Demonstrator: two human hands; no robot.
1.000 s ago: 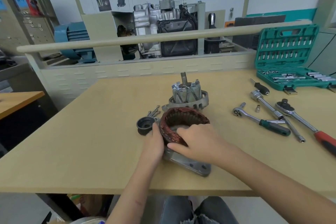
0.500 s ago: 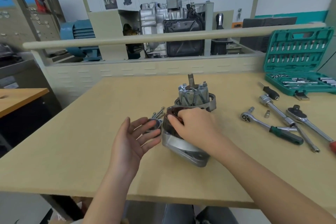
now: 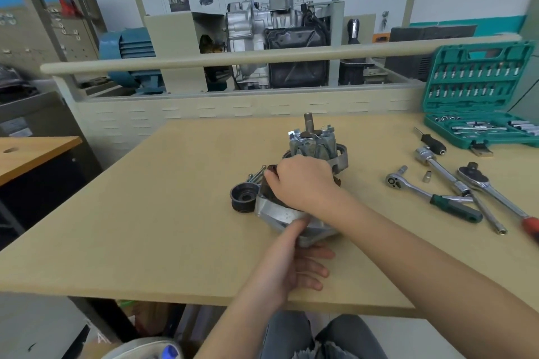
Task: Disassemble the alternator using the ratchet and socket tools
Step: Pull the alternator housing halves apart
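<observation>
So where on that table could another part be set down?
Bare table lies left of the pulley, and a strip between the housing and the green-handled ratchet. The right side by the socket case is crowded.

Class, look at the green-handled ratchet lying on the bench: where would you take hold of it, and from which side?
Grip the green-handled ratchet by its green handle, coming down from above with the right hand. It lies flat, handle pointing toward the person, and the handle end is bare of neighbouring tools, while the head carries a socket.

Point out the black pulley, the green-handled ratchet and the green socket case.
Black pulley [image 3: 244, 197], head view, on its hollow centre.
Green-handled ratchet [image 3: 455, 209], head view, on the green grip.
Green socket case [image 3: 478, 79], head view, on the open lid.
</observation>
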